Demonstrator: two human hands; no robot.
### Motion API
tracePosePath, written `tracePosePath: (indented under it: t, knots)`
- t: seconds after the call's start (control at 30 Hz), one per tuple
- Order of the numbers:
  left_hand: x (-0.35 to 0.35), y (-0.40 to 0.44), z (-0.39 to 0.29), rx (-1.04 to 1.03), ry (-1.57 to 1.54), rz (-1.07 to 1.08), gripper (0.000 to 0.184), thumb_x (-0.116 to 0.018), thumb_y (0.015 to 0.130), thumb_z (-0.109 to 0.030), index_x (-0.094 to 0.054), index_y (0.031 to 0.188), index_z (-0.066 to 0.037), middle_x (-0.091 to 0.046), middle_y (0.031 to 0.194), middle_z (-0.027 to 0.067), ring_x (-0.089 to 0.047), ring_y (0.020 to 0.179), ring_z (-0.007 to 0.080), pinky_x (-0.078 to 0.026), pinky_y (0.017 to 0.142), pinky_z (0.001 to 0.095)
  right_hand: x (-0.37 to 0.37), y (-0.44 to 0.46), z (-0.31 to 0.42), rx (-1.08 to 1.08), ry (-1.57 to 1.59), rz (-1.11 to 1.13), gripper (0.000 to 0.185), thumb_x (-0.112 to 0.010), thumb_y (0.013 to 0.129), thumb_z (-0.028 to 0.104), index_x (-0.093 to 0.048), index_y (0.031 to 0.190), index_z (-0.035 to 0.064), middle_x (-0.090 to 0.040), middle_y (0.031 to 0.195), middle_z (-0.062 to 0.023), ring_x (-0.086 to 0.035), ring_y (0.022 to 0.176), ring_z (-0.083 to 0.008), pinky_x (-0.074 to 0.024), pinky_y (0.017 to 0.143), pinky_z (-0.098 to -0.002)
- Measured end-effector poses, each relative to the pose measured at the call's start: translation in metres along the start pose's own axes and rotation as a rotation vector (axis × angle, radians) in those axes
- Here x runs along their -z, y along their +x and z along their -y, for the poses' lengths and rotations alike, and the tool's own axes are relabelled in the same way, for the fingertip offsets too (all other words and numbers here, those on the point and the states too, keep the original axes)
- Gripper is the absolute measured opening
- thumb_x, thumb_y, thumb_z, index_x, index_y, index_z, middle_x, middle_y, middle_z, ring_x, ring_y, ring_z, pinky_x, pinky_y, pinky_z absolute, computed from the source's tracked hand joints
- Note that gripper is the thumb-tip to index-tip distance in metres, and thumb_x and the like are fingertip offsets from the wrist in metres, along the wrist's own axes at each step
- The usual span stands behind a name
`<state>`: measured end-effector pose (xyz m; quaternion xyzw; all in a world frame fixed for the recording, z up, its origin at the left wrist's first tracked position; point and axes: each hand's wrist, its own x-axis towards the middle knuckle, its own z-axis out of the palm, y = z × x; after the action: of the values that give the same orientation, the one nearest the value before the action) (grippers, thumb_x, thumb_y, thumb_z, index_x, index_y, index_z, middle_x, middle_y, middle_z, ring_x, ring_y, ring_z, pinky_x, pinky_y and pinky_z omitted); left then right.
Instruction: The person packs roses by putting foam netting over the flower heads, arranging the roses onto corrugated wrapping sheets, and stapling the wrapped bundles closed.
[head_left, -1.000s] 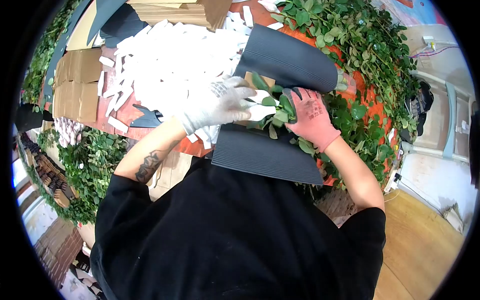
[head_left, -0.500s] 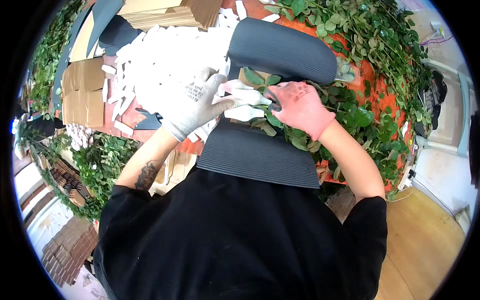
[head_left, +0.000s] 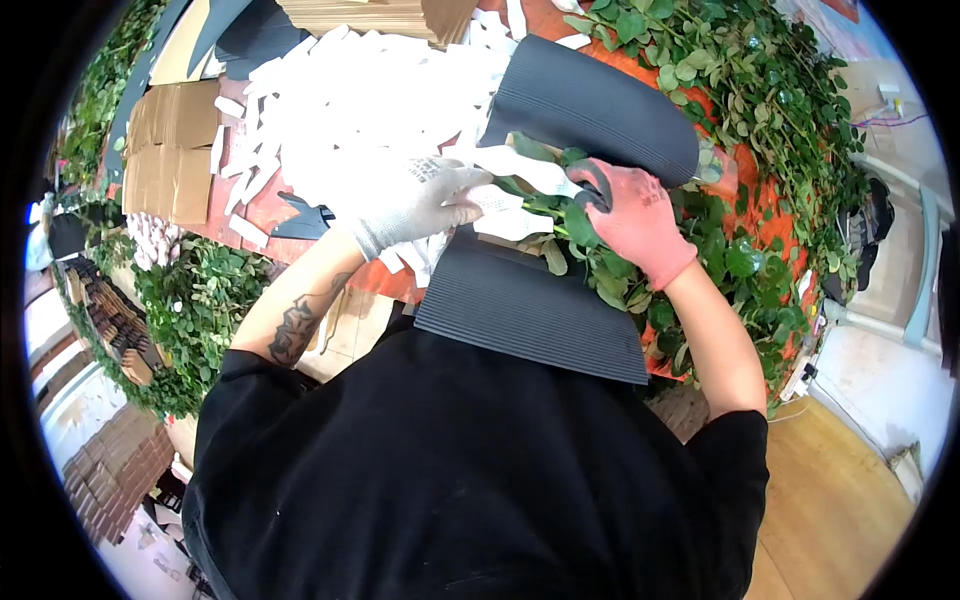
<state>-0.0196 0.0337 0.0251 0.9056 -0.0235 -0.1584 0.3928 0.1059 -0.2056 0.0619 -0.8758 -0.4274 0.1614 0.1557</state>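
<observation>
The buds (head_left: 518,222) are lying on the desk (head_left: 262,214) between two folds of a black ribbed sheet (head_left: 530,312), showing white mesh sleeves, slim green stems and broad leaves (head_left: 612,282). The white-gloved left hand (head_left: 432,202) is curving half open against the sleeves' left ends; the pink-gloved right hand (head_left: 630,215) is closing its fingers around the upper bud's stem end.

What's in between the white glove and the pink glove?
White sleeves and some green leaves lie there, as the head view shows.
</observation>
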Motion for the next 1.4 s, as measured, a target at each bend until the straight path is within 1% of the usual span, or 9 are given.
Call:
tracePosePath:
  t: [0.13, 0.2, 0.33, 0.47, 0.63, 0.87, 1.03, 1.27, 1.4]
  knots:
    - [0.001, 0.007, 0.005, -0.199, 0.142, -0.14, 0.044, -0.067, 0.081, -0.028, -0.059, 0.118, -0.005, -0.063, 0.1, 0.014, -0.059, 0.096, 0.0301, -0.045, 0.084, 0.0403, -0.004, -0.007, 0.0, 0.028, 0.093, 0.063, 0.026, -0.061, 0.078, 0.014, -0.06, 0.104, 0.0147, -0.065, 0.097, -0.008, -0.06, 0.092, -0.0294, -0.0463, 0.082, -0.0393]
    - [-0.005, 0.016, 0.019, -0.313, 0.175, -0.206, 0.044, -0.067, 0.08, -0.028, -0.059, 0.118, -0.005, -0.063, 0.1, 0.0143, -0.059, 0.096, 0.0305, -0.046, 0.084, 0.0406, -0.022, -0.009, -0.011, 0.155, 0.006, -0.154, 0.022, -0.061, 0.079, 0.017, -0.06, 0.101, 0.0156, -0.066, 0.096, -0.0066, -0.063, 0.088, -0.0269, -0.0496, 0.076, -0.0382]
    - [-0.013, 0.018, 0.024, -0.234, 0.131, -0.185, 0.042, -0.065, 0.081, -0.025, -0.059, 0.119, -0.006, -0.062, 0.105, 0.0147, -0.059, 0.099, 0.0311, -0.046, 0.088, 0.0387, -0.028, 0.004, -0.007, 0.01, -0.104, 0.042, 0.028, -0.062, 0.079, 0.021, -0.059, 0.106, 0.0155, -0.066, 0.095, -0.0066, -0.064, 0.085, -0.0272, -0.0503, 0.071, -0.0389]
    - [-0.007, 0.018, 0.015, -0.11, 0.06, -0.166, 0.043, -0.067, 0.08, -0.025, -0.06, 0.118, -0.007, -0.063, 0.096, 0.0116, -0.06, 0.094, 0.0269, -0.047, 0.082, 0.0384, -0.029, -0.013, -0.013, 0.281, -0.076, -0.064, 0.032, -0.061, 0.079, 0.022, -0.058, 0.109, 0.0138, -0.065, 0.095, -0.0063, -0.064, 0.085, -0.0276, -0.0503, 0.069, -0.0395]
    - [-0.007, 0.03, 0.013, -0.099, 0.003, -0.182, 0.043, -0.068, 0.079, -0.026, -0.061, 0.117, -0.006, -0.062, 0.09, 0.0123, -0.061, 0.089, 0.0275, -0.048, 0.078, 0.0369, -0.032, -0.008, 0.015, 0.158, -0.22, 0.041, 0.029, -0.056, 0.079, 0.018, -0.06, 0.107, 0.0119, -0.063, 0.085, -0.0071, -0.064, 0.074, -0.0255, -0.0505, 0.064, -0.0376]
    - [0.005, 0.006, -0.036, -0.27, 0.318, -0.307, 0.027, -0.064, 0.082, -0.022, -0.065, 0.106, -0.01, -0.062, 0.094, 0.0084, -0.061, 0.086, 0.0263, -0.049, 0.077, 0.0366, -0.038, -0.003, 0.021, 0.104, -0.349, 0.261, 0.036, -0.061, 0.079, 0.026, -0.058, 0.113, 0.0131, -0.061, 0.096, -0.0062, -0.062, 0.083, -0.0251, -0.0488, 0.067, -0.0381]
    - [-0.021, 0.024, -0.003, -0.532, 0.344, -0.18, 0.022, -0.064, 0.081, -0.02, -0.067, 0.101, -0.011, -0.06, 0.096, 0.0066, -0.06, 0.087, 0.026, -0.048, 0.074, 0.0355, -0.01, -0.026, 0.043, 0.337, -0.413, 0.072, 0.035, -0.062, 0.074, 0.025, -0.058, 0.108, 0.0144, -0.057, 0.102, -0.0088, -0.062, 0.081, -0.0233, -0.0476, 0.068, -0.0353]
    - [-0.019, 0.039, -0.004, -0.591, 0.281, -0.159, 0.023, -0.067, 0.076, -0.017, -0.068, 0.097, -0.011, -0.059, 0.09, 0.0035, -0.061, 0.084, 0.0226, -0.049, 0.072, 0.035, -0.027, -0.013, 0.029, 0.217, -0.209, 0.491, 0.031, -0.06, 0.077, 0.026, -0.056, 0.103, 0.0087, -0.064, 0.083, -0.0127, -0.063, 0.088, -0.0291, -0.0487, 0.077, -0.0414]
    - [-0.013, 0.039, -0.001, -0.679, 0.38, -0.231, 0.023, -0.067, 0.073, -0.017, -0.067, 0.095, -0.011, -0.059, 0.091, 0.0016, -0.06, 0.079, 0.0212, -0.049, 0.071, 0.0346, -0.041, -0.006, 0.024, 0.216, -0.121, 0.391, 0.029, -0.062, 0.074, 0.025, -0.059, 0.099, 0.0102, -0.064, 0.087, -0.0148, -0.063, 0.088, -0.0305, -0.0492, 0.078, -0.0424]
